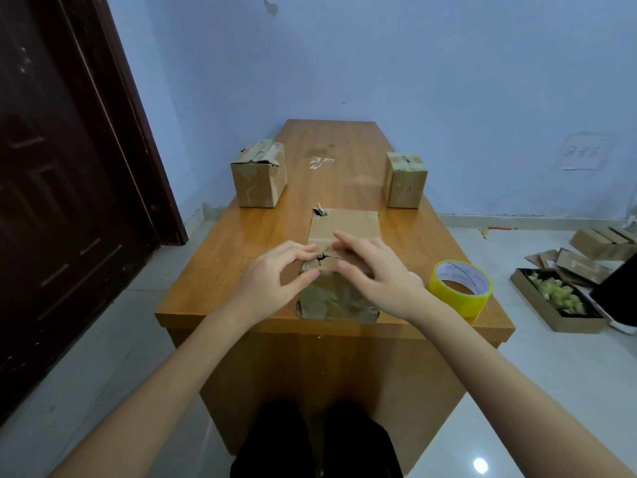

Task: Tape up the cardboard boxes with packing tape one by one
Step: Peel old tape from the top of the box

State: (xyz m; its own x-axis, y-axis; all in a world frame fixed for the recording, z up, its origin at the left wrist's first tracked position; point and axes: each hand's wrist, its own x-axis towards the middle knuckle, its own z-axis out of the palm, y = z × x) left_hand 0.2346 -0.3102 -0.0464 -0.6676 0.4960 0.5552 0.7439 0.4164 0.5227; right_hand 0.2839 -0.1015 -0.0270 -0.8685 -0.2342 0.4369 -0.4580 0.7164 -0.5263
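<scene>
A worn cardboard box [344, 224] stands at the near edge of the wooden table [220, 257], its top flaps folded down and torn at the corners. My left hand [272, 276] pinches the box's near left top edge, fingertips on the flap and thumb on the front face. My right hand [375, 274] lies over the near flaps with fingers stretched flat, pressing them down, thumb at the front edge. A yellow roll of packing tape [460, 288] lies on the table just right of my right wrist, untouched.
Two taped cardboard boxes stand farther back, a left box [258, 174] and a right box [405, 181]. On the floor to the right lie flattened cardboard pieces [599, 243] and a shallow tray [555, 301] of scraps. A dark door [69, 167] is on the left.
</scene>
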